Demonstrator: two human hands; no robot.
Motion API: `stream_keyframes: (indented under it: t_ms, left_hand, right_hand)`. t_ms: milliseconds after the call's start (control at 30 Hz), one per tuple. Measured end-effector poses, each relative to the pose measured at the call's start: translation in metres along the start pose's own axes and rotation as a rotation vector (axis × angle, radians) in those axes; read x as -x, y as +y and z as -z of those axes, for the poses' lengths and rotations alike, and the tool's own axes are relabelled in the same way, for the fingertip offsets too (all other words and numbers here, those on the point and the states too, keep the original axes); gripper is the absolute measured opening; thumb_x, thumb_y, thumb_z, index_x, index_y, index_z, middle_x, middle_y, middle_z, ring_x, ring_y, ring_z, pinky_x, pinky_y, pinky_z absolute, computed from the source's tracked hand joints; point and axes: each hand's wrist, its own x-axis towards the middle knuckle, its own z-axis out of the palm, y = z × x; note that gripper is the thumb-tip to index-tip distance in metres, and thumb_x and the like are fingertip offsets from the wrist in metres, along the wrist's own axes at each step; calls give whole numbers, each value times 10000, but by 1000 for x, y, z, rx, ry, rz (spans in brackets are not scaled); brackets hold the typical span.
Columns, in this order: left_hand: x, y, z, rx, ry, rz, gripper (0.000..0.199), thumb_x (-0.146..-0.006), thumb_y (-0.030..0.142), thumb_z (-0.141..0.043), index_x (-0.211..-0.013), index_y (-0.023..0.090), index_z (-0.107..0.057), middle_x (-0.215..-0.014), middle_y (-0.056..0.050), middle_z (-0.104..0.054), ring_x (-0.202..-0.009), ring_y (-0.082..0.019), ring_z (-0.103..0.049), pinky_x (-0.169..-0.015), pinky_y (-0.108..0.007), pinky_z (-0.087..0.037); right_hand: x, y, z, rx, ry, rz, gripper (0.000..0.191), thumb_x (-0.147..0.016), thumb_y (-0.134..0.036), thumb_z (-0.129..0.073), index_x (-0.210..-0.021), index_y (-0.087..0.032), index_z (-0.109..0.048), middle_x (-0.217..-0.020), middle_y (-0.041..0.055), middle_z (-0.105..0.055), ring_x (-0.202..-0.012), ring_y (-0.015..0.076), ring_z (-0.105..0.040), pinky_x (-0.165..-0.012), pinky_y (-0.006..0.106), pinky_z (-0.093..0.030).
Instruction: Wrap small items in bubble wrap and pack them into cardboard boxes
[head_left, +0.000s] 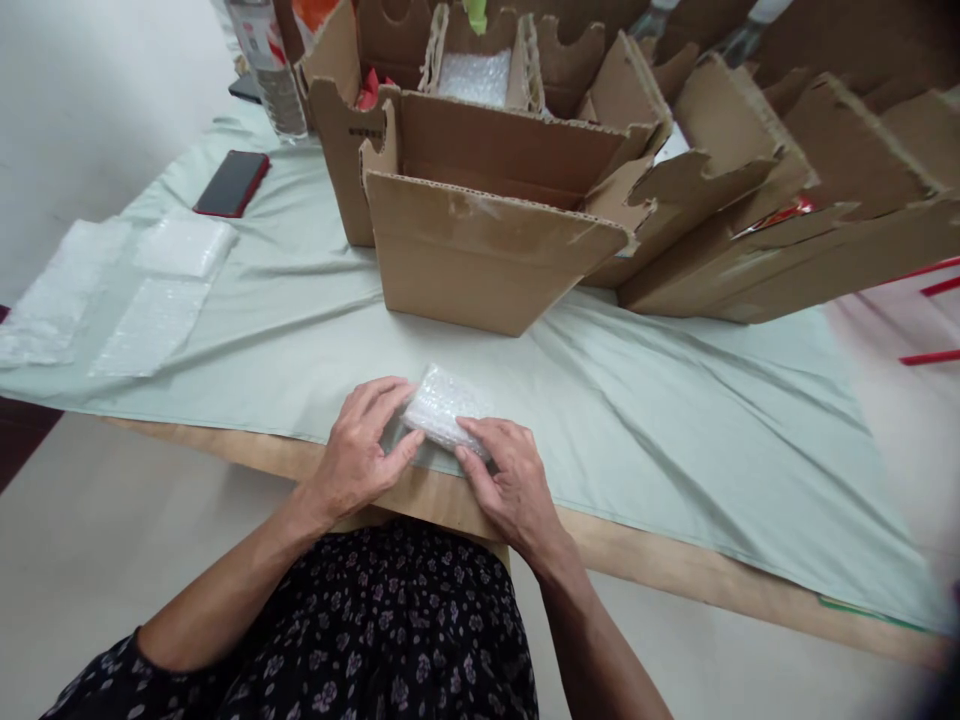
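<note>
A small bundle of clear bubble wrap lies on the pale green cloth near the table's front edge. My left hand grips its left end between thumb and fingers. At the right end, the thumb and fingers of my right hand pinch the same bundle. Whatever may be inside the wrap cannot be made out. Just behind it stands an open cardboard box.
More cardboard bins stand in a row at the back. Flat bubble wrap pieces lie at the left, near a phone with a red edge. A clear bottle stands at the back left.
</note>
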Motion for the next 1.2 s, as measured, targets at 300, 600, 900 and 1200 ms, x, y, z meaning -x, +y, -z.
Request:
stream_keyframes:
  t_ms: [300, 600, 900, 1200]
  left_hand:
    - [20, 24, -14, 741, 14, 649, 606, -910, 338, -679, -1439, 141, -459, -1387, -189, -609, -1205, -268, -666, -1040, -459, -564]
    - [11, 39, -27, 1110, -54, 734, 686, -861, 367, -716, -1456, 165, -441, -1341, -148, -641, -1267, -261, -621, -1090, -412, -521]
    - [11, 47, -18, 982, -221, 626, 738, -883, 288, -676, -1552, 201, -378, -1276, -112, -690, -1132, -237, -682, -1016, -385, -550]
    - [12, 50, -24, 709, -346, 513, 842, -848, 257, -686, -1605, 220, -319, -1275, -115, -643, -1148, -256, -641, -1073, -467, -499]
  right_hand:
    - [5, 3, -2, 13, 99, -175, 275, -1041, -402, -539, -1083, -201, -722, -998, 73, -768, -927, 261, -661, -854, 442, -473]
    - [10, -17, 7, -193, 3, -219, 276, -1037, -408, -527, -1083, -236, -738, -948, 43, -775, -863, 228, -686, -818, 386, -529]
    - [11, 4, 21, -513, 76, -262, 540, -966, -566, -615, -1382, -222, -597, -1355, 137, -672, -1132, 267, -687, -945, 427, -568]
    - [1, 0, 33, -598, 56, -343, 248, -892, -448, -731, -994, -222, -729, -872, 34, -748, -748, 184, -665, -698, 298, -559]
